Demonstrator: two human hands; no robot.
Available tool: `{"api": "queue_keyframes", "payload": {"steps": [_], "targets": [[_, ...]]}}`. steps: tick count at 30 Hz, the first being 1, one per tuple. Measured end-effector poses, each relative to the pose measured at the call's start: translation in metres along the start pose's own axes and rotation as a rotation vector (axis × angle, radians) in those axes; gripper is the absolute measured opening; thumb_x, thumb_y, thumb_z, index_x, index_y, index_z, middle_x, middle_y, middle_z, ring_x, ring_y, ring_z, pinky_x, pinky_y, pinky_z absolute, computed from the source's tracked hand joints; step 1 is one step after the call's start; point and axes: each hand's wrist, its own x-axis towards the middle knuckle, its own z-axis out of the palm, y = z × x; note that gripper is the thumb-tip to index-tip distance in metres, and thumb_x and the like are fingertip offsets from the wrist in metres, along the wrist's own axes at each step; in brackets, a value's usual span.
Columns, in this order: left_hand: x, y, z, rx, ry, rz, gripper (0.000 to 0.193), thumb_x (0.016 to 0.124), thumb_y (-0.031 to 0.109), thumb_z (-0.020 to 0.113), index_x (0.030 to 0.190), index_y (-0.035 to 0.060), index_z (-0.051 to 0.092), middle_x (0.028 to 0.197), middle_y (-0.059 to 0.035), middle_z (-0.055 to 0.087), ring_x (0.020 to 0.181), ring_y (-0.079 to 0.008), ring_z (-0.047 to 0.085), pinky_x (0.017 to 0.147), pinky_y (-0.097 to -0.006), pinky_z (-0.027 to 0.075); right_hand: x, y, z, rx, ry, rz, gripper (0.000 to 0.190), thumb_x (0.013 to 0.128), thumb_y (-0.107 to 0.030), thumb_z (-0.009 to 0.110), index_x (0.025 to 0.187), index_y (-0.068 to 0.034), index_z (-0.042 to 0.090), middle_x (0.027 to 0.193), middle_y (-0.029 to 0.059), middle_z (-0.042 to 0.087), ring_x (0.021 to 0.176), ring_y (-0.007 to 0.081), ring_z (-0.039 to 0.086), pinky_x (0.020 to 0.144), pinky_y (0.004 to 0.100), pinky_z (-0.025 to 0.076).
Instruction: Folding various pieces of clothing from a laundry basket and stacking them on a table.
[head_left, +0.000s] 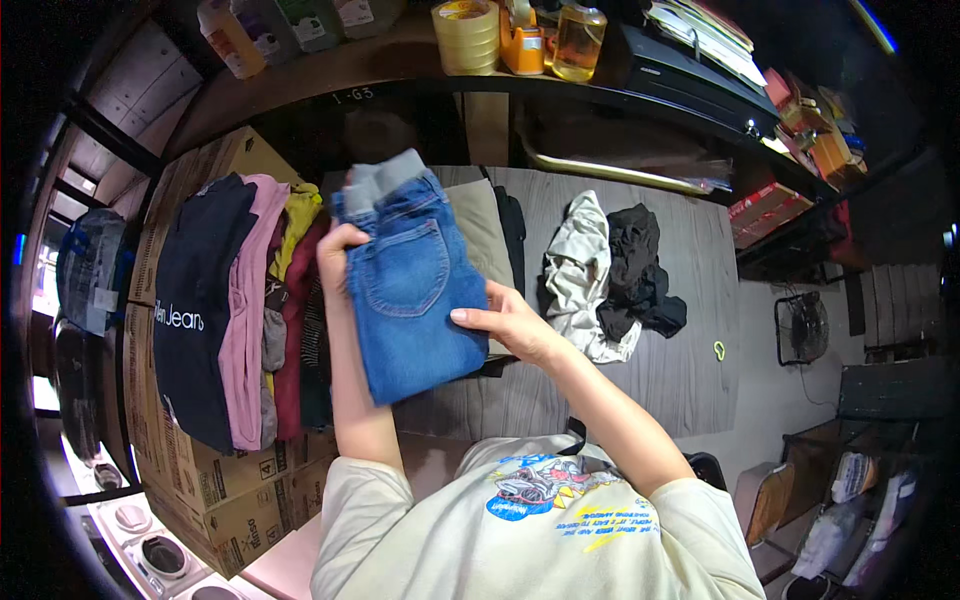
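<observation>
Folded blue denim jeans (416, 277) hang between my two hands, back pocket facing me and a grey waistband at the top. My left hand (339, 259) grips their left edge, its thumb on the front near the waistband. On the opposite edge, my right hand (510, 319) pinches the lower right side with its thumb on the denim. Partly hidden behind the jeans, a folded beige garment (476, 225) and a folded black garment (511, 232) lie on the grey wood-grain table (686, 390).
A crumpled off-white garment (581, 270) and a crumpled black garment (637, 262) lie on the table's right half, near a small yellow-green ring (719, 350). At left, folded clothes (202, 315) are stacked on cardboard boxes (232, 525). Overhead, a shelf (330, 86) carries tape rolls (466, 41).
</observation>
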Motion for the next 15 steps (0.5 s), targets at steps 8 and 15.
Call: {"api": "queue_keyframes", "payload": {"steps": [8,15], "targets": [[0.027,-0.073,0.000,0.639,0.156,0.054,0.081,0.077,0.025,0.073,0.139,-0.0055,0.032,0.136,-0.0196,0.044,0.125,-0.0251,0.044,0.105,-0.0328,0.032,0.002,0.028,-0.033,-0.244,0.378,0.230,0.057,0.079,-0.015,0.073,0.120,0.011,0.043,0.093,0.0140,0.065,0.076,0.0148,0.063,0.061,0.0274,0.050],[0.051,-0.060,0.018,0.610,0.125,0.220,0.064,0.083,0.022,0.071,0.127,-0.0153,0.043,0.122,-0.0197,0.055,0.111,-0.0217,0.053,0.098,-0.0289,0.038,0.008,0.055,-0.026,-0.367,0.453,-0.139,0.031,0.084,-0.005,0.064,0.109,0.004,0.048,0.092,0.0150,0.066,0.080,0.0143,0.063,0.068,0.0266,0.050]]}}
